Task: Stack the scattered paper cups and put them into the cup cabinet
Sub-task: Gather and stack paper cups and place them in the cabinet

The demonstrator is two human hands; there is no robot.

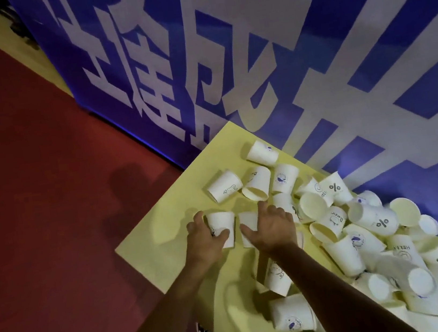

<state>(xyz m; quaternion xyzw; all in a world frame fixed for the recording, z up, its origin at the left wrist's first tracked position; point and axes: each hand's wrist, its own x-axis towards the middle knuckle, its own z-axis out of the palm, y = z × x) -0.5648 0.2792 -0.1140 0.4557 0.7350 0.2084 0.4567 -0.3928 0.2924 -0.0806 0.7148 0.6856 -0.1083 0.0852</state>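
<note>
Progress: barely started, none nested, cabinet not in view | cups (362,230): dozens loose on yellow bench (165,229), heaped rightward | left hand (204,241): wraps near cup (221,223) by bench corner | right hand (274,227): clasps second cup (248,219) just beside | print: "%", part "HELL", cartoon marks; blue banner (362,33), big white characters

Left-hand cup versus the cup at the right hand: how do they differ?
The left cup shows most of its wall, the left hand curling thumb and fingers round it. The right cup is half hidden by the right hand, whose fingers lie stretched, so its grip is unclear. The left cup bears a dark print by the thumb; the right cup's visible wall looks plain. Both are white paper cups, side by side over the yellow table.
</note>
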